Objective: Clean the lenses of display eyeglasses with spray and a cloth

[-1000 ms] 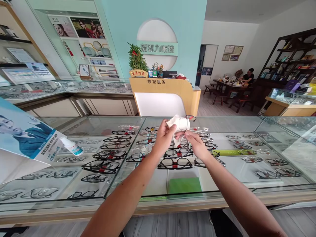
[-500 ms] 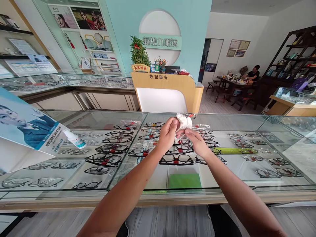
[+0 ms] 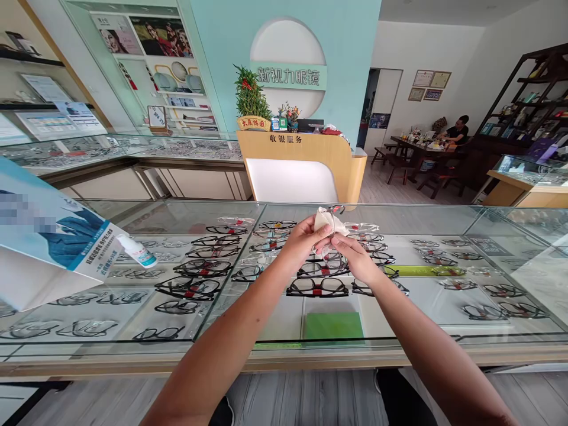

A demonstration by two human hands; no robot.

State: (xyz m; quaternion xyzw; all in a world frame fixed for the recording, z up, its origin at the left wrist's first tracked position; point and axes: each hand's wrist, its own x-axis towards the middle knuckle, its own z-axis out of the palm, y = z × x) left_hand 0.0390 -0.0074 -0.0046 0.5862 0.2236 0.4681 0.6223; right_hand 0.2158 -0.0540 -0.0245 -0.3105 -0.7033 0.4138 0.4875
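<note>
Above the glass counter, my left hand (image 3: pixel 307 235) is closed on a cream-coloured cloth (image 3: pixel 331 223), its thumb pressing the cloth from the front. The cloth is folded against a lens of a pair of eyeglasses (image 3: pixel 336 209), whose red-marked part sticks out above it. My right hand (image 3: pixel 354 253) pinches the eyeglasses from the lower right, close to the left fingertips. Much of the frame is hidden by cloth and fingers. Under the glass, rows of display eyeglasses (image 3: pixel 316 288) with red tags lie below both hands.
On the glass counter (image 3: pixel 284 341) at left stand a white spray bottle (image 3: pixel 137 251) and a blue-and-white display card (image 3: pixel 80 236). A green box (image 3: pixel 334 325) lies inside the case. Beyond are a wooden cashier desk (image 3: pixel 293 148) and a person (image 3: pixel 457 131) seated at a table.
My left thumb and fingers have shifted rightward over the cloth, which is now folded differently around the lens. The eyeglasses have tilted slightly. My right hand stays nearly in place.
</note>
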